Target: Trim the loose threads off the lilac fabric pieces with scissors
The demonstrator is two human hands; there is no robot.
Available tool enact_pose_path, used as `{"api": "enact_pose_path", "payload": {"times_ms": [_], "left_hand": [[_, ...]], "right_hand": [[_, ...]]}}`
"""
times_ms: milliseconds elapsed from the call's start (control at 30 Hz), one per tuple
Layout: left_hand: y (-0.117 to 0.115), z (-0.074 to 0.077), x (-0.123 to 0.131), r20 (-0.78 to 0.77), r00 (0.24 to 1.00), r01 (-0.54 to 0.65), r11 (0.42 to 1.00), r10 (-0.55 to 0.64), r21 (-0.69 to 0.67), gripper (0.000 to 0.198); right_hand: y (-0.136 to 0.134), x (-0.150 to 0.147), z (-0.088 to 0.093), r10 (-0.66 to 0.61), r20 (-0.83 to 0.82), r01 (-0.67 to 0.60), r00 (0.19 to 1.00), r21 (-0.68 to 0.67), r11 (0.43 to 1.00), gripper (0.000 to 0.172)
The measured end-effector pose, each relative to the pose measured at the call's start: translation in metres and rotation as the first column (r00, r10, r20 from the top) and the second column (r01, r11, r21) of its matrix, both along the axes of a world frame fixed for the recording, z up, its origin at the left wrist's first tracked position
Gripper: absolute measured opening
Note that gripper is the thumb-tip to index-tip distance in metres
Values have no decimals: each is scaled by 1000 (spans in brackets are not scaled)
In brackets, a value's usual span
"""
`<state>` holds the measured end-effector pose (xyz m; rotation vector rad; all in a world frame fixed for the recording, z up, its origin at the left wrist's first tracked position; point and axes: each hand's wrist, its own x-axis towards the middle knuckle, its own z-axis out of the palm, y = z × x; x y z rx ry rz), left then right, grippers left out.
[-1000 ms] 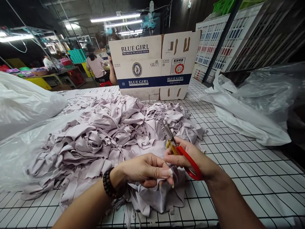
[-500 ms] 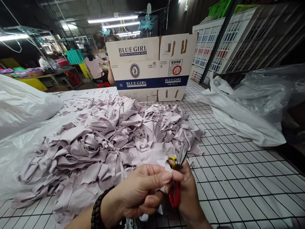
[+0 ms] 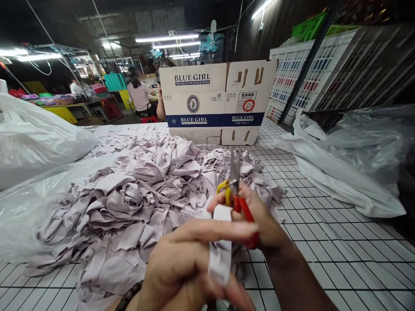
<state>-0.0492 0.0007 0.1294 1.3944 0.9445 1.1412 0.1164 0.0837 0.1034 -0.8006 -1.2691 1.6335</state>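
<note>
Your left hand [image 3: 191, 263], blurred and close to the camera, held a narrow, pale lilac-grey cloth strip [image 3: 219, 261] among its fingers: the strip passed behind your outstretched index finger and showed again in front of the lower, bent ones. How tight that hold was could not be told, as the thumb was out of clear view. Your right hand [image 3: 257, 211] was wrapped around steel-bladed scissors with red handles and a yellow part near the pivot [image 3: 241, 203], their tips pointing up and away from you; whether its fingertips also pinched the strip's upper end was unclear. The strip sat just below the blades, to the right of a large crumpled heap of matching cloth [image 3: 129, 194] on a white tabletop with black grid lines [image 3: 311, 224]. It looked light, soft and limp, likely to fold rather than tear, and best pinched flat near one end, clear of the blades.
</note>
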Motion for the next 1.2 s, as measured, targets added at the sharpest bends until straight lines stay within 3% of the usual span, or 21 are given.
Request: {"api": "enact_pose_path", "payload": {"times_ms": [67,133,233,300,367,500,567,633,733,933,1200], "left_hand": [[11,-13,4,91,991,-102,993,97,53,38],[21,-29,6,149,983,-114,993,108,33,37],[30,-51,1,64,992,-109,993,106,54,34],[31,-59,-3,-44,995,-82,994,85,79,32],[31,-64,-5,-141,989,-24,996,36,80,31],[31,-67,-6,-243,969,78,990,-48,116,30],[32,-68,-6,-270,959,122,984,-84,127,29],[31,-69,-7,-293,949,160,978,-116,131,27],[30,-71,-8,-313,940,186,972,-134,143,25],[31,-71,-11,-337,928,208,971,-159,115,28],[28,-75,-13,-285,938,216,976,-199,27,38]], "right_hand": [[5,-3,-26,89,2,-88,996,-102,991,45],[4,0,-49,121,1,-119,993,-163,979,47],[-6,18,-65,127,45,-117,991,-171,978,41],[-16,34,-63,46,177,-29,983,-100,995,36],[-28,45,-55,-58,392,47,918,37,998,36],[-44,47,-37,-225,743,13,630,279,960,34],[-48,42,-33,-282,808,-16,517,339,941,32],[-49,37,-31,-321,831,-29,454,373,927,31],[-51,33,-30,-340,835,-22,433,387,922,28],[-52,32,-28,-323,824,-24,465,376,926,27],[-51,36,-26,-324,869,-110,375,389,915,29]]}}
